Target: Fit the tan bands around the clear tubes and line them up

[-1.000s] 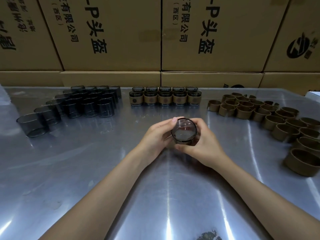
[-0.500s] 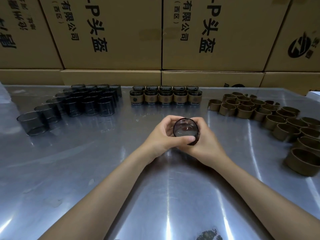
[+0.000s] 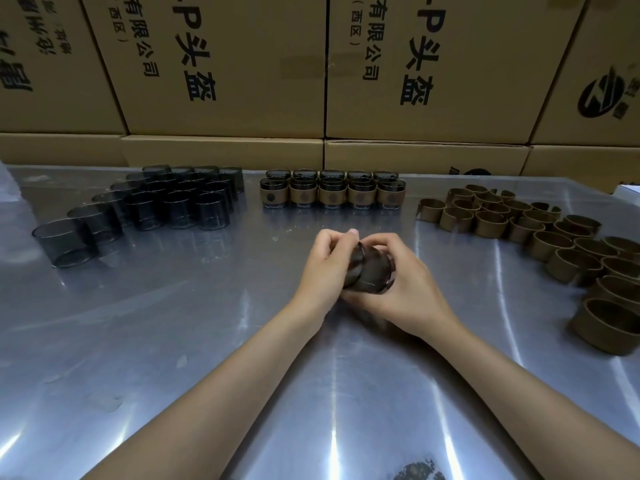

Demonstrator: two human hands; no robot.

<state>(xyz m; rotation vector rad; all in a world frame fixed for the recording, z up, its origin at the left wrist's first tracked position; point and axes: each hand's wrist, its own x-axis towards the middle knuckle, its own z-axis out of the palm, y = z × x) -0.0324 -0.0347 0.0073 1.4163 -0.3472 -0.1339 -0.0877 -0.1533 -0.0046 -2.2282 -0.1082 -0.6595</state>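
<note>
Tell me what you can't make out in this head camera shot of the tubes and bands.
- Held tube: blurred by motion, and covered by the left hand and right hand, so whether a band is on it is unclear.
- Back row of banded tubes: front row hides their lower parts.
- Loose tan bands: cut off by the right edge, no full count.
- Dark patch on the table: cut off by the bottom edge.

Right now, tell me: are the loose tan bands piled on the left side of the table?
No. The loose tan bands lie on the right side of the table; the bare clear tubes stand on the left.
</note>
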